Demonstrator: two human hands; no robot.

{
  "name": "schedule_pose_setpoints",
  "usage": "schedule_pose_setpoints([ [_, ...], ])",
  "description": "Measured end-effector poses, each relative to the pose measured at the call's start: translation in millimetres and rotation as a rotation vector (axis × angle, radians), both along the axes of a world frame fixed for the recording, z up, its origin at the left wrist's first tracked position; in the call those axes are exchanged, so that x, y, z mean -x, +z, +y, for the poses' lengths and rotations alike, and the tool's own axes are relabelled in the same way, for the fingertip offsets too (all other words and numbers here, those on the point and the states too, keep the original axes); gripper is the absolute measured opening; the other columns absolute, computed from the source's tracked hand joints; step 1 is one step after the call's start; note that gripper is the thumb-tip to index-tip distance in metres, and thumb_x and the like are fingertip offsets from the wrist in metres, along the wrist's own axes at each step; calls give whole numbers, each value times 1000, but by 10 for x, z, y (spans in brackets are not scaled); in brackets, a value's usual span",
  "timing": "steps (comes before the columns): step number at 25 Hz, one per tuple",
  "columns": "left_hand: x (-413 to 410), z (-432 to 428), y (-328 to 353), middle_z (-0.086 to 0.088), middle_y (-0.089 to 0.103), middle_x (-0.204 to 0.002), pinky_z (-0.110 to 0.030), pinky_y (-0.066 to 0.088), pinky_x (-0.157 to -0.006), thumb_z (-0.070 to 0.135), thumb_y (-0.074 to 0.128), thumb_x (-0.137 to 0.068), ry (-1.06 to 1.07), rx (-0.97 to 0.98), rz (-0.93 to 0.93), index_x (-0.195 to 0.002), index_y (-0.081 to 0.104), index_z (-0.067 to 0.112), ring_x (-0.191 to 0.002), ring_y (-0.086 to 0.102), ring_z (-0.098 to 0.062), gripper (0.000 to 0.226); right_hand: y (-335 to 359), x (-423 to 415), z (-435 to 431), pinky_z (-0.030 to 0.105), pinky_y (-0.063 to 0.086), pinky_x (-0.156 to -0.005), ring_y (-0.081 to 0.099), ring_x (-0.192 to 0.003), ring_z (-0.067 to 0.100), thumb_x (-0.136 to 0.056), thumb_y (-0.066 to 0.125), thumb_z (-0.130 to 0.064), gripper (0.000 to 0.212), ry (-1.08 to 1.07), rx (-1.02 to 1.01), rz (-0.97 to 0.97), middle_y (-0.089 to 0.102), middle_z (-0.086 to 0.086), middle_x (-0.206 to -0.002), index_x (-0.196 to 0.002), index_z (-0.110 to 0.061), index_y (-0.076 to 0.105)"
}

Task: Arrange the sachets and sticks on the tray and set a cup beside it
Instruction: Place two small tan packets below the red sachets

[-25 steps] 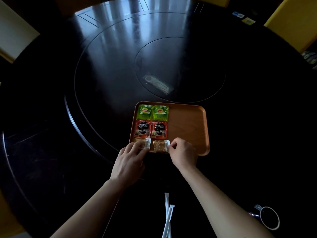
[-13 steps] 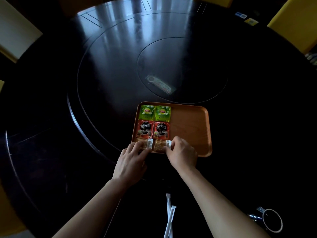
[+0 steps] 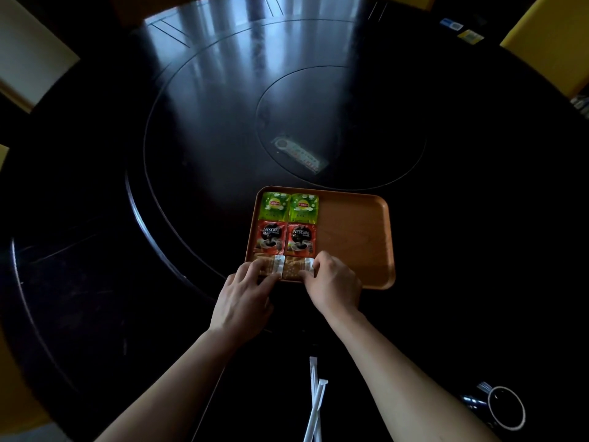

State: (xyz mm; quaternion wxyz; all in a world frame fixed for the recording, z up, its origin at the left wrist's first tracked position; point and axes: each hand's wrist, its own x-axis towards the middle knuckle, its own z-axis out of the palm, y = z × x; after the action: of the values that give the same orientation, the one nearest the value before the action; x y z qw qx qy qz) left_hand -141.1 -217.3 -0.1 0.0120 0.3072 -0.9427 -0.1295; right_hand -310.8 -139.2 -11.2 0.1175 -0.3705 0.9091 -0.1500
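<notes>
Resting on tray (image 3: 353, 237): green sachets (image 3: 288, 206) at far-left, red sachets (image 3: 286, 238) just behind the brown sachets (image 3: 283, 267) on the near edge
Left hand (image 3: 243, 298): fingertips pressed on left brown sachet
Right hand (image 3: 333, 282): fingers pinching right brown sachet
Sticks (image 3: 315, 406): table (image 3: 95, 218), near edge
Cup (image 3: 505, 408): near right, well apart from tray

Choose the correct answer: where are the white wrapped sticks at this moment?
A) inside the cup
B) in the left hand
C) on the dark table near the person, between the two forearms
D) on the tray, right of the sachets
C: the white sticks lie on the dark table between the forearms, off the tray; both hands are at the brown sachets, and the cup stands apart.
</notes>
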Motion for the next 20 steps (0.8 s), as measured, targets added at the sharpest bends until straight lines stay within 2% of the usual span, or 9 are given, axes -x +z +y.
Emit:
schedule_pose_setpoints([
  [9,19,-3,4,-16,55,-134,-51,54,-85,25,73,-75,20,10,-20,-127,62,21,-117,54,-37,53,-11,17,5,28,33,-53,46,-63,17,-79,74,-42,33,9,35,-31,52,-9,-71,-72,-24,47],
  [14,23,-11,-9,-16,54,-135,-50,54,-86,25,73,-75,28,11,-18,-128,61,22,-118,53,-37,54,-6,23,40,28,34,-53,51,-64,18,-81,73,-36,28,16,62,-36,54,-8,-72,-72,-23,49],
  [20,-13,27,15,-16,53,-136,-50,53,-86,23,74,-75,37,14,-14,-131,58,22,-119,52,-37,58,49,12,112,30,43,-54,60,-70,22,-82,72,-31,22,24,128,-56,60,-4,-75,-73,-21,54],
])
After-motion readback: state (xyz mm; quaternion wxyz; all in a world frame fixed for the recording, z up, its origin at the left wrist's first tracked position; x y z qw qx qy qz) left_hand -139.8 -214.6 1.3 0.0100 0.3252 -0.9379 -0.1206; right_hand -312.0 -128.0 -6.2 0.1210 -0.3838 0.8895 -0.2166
